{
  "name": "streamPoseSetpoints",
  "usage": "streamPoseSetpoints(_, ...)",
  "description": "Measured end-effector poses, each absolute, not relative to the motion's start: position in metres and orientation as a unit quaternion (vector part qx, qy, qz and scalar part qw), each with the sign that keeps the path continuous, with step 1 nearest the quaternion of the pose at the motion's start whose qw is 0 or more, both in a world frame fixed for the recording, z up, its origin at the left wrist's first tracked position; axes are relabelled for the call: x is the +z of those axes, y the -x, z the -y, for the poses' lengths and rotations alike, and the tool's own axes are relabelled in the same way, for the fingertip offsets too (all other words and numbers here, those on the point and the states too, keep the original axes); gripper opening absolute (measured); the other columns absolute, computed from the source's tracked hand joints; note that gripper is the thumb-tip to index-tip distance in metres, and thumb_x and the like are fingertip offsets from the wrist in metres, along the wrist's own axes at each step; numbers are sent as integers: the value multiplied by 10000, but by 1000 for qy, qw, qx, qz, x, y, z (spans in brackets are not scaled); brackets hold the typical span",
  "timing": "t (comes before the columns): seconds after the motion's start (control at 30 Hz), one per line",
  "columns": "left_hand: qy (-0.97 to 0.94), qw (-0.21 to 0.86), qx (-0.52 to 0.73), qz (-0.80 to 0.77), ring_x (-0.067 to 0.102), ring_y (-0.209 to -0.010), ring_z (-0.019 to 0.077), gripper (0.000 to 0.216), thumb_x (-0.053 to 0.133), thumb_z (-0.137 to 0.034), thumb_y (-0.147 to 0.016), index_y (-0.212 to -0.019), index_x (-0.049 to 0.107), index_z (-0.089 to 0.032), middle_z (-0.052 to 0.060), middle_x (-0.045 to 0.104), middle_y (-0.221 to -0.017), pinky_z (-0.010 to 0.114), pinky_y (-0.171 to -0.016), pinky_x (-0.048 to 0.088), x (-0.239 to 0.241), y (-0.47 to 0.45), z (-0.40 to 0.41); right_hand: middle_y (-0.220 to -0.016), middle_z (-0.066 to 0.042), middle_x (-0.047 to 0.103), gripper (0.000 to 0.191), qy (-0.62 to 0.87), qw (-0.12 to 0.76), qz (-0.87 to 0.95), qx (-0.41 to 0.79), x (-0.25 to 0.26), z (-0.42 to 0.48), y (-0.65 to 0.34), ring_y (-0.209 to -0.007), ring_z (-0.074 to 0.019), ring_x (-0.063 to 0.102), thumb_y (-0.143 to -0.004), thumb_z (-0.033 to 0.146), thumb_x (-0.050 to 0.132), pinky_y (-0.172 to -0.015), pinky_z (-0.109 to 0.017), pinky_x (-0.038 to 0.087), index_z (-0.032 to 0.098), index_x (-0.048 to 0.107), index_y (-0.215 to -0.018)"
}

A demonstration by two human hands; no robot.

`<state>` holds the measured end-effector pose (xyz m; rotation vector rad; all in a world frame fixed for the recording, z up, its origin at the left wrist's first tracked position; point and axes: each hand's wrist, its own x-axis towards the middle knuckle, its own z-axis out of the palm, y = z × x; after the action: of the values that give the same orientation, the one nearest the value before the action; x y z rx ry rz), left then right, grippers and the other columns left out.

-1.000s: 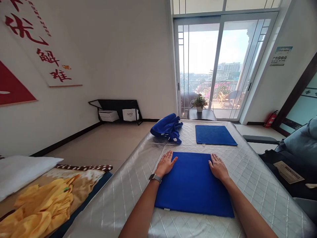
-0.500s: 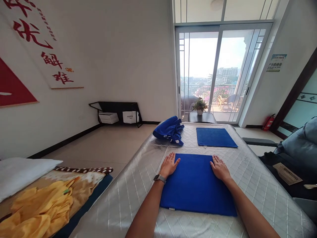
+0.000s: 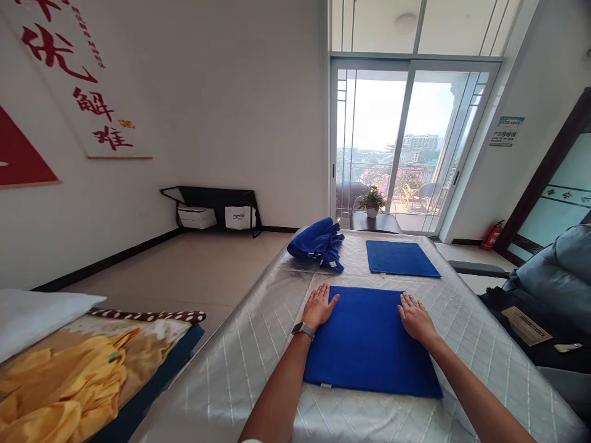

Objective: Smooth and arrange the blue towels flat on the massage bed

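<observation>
A blue towel (image 3: pixel 369 341) lies flat on the silvery quilted cover (image 3: pixel 231 375) in front of me, a small white tag on its near edge. My left hand (image 3: pixel 319 306) rests flat on its far left corner, fingers stretched out, a watch (image 3: pixel 303 331) on the wrist. On the far right corner lies my right hand (image 3: pixel 416 317), also flat with its fingers extended. Beyond it, a second blue towel (image 3: pixel 402 258) is spread out flat. A crumpled heap of blue towels (image 3: pixel 317 243) with several white tags sits at the far left of the surface.
To the left, a yellow garment (image 3: pixel 64 384) and a white pillow (image 3: pixel 46 317) lie on a patterned blanket. A black rack (image 3: pixel 217 198) with white boxes stands by the wall. A potted plant (image 3: pixel 372 200) is before the glass door. At right are dark seats and a cardboard piece (image 3: pixel 526 326).
My right hand has shifted slightly right along the towel's far edge. The left hand stays on its corner. The view has tilted and turned a little.
</observation>
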<state>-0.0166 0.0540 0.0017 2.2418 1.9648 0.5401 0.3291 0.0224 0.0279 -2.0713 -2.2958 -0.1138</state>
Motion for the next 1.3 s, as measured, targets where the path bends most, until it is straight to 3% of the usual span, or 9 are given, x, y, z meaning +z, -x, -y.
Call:
streamPoseSetpoints(0.2,-737,53,173,-652,248,-1504,269,818,130,-681,-980,-1549,328,-128,124,308,-1615,433,-1234,159,4,16,-54,-1655,-77,175,685,673,38,739,15,15,-5,-328,-1529,-216,115,-1016,471,173,-1231,-399,121,83,229,-1578)
streamPoseSetpoints(0.4,-740,39,151,-654,263,-1499,256,848,120,-670,-993,-1538,320,-51,164,296,-1610,418,-1230,190,6,16,-52,-1663,-78,126,722,675,47,733,66,15,2,-326,-1534,-204,61,-1007,511,161,-1236,-405,56,87,151,-1591)
streamPoseSetpoints(0.63,-731,-75,190,-651,397,-1434,297,678,250,-542,-1035,-1446,474,-51,186,458,-1523,460,-1193,304,35,-10,-36,-1658,-92,147,707,672,70,733,76,17,3,-327,-1533,-218,76,-1003,479,175,-1236,-426,52,78,178,-1586)
streamPoseSetpoints(0.8,-816,-75,210,-533,552,-1307,239,511,314,-453,-1043,-1386,554,-160,115,622,-1384,409,-1143,394,48,-107,-4,-1650,-104,174,696,674,81,731,69,16,4,-327,-1529,-234,108,-1005,460,192,-1236,-441,74,68,199,-1580)
streamPoseSetpoints(0.93,-882,-37,185,-432,421,-1421,233,575,284,-513,-1044,-1459,468,-160,115,499,-1509,423,-1182,340,38,-184,5,-1654,-96,153,637,666,65,742,45,15,7,-329,-1530,-236,97,-992,329,233,-1235,-446,99,78,222,-1577)
streamPoseSetpoints(1.07,-875,-2,177,-451,373,-1451,233,609,186,-509,-1057,-1506,399,-157,131,446,-1545,452,-1189,318,27,-215,-7,-1654,-79,166,650,657,63,750,34,11,7,-331,-1530,-231,97,-946,233,307,-1234,-438,122,117,234,-1581)
streamPoseSetpoints(1.3,-856,10,148,-496,264,-1499,235,701,116,-562,-1038,-1524,377,-129,113,375,-1588,444,-1220,262,19,-187,-4,-1645,-105,190,627,660,77,746,37,8,3,-331,-1528,-236,119,-992,318,232,-1230,-451,127,78,254,-1571)
